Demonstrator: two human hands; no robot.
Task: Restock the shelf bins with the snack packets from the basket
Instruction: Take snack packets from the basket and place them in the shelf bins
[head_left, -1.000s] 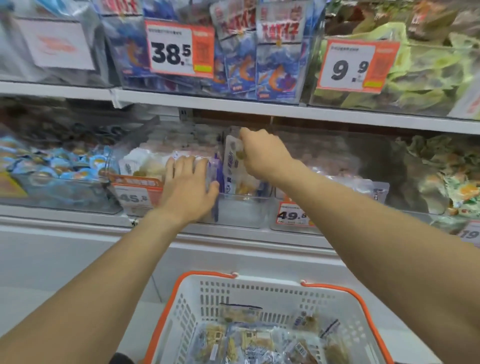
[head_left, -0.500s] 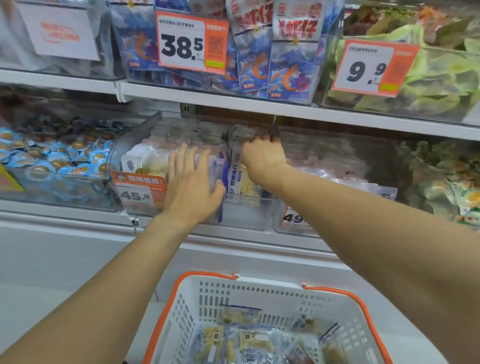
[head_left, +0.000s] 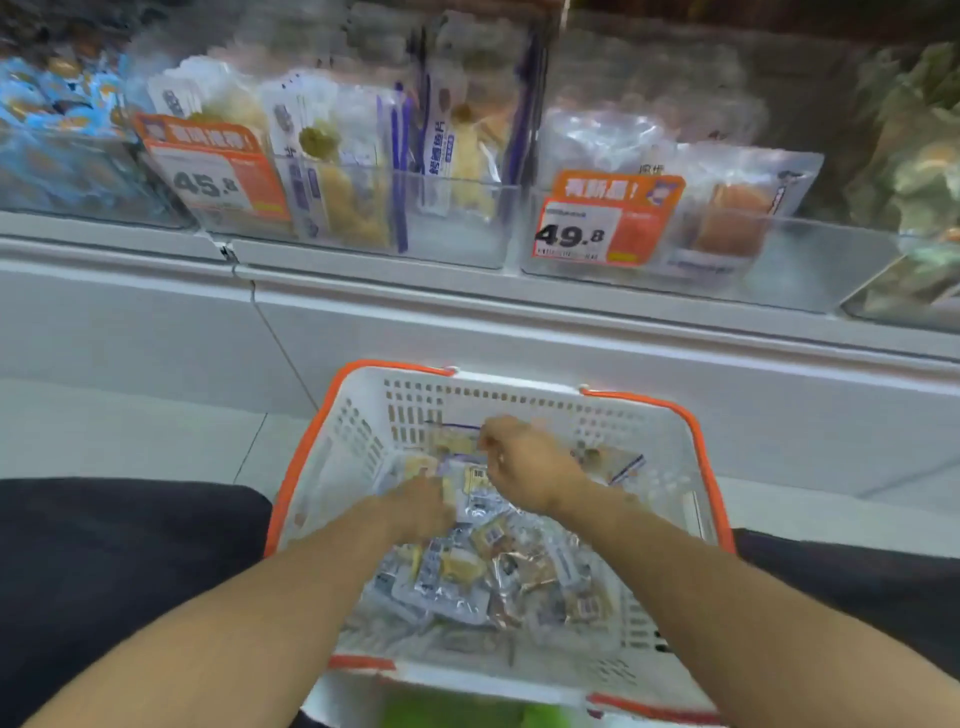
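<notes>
Head view: both hands left the shelf bins — left hand and right hand now in the basket, grips unclear.

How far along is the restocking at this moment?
Partly done: the bin with the 45.8 tag already holds upright packets. In hand: the left hand and right hand are down in the basket, at a packet; the grip is unclear. Left: many packets still in the basket.

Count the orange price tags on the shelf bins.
2. The 45.8 price tag hangs on the left clear bin; the 49.8 price tag on the bin to its right. Others may lie outside the frame.
</notes>
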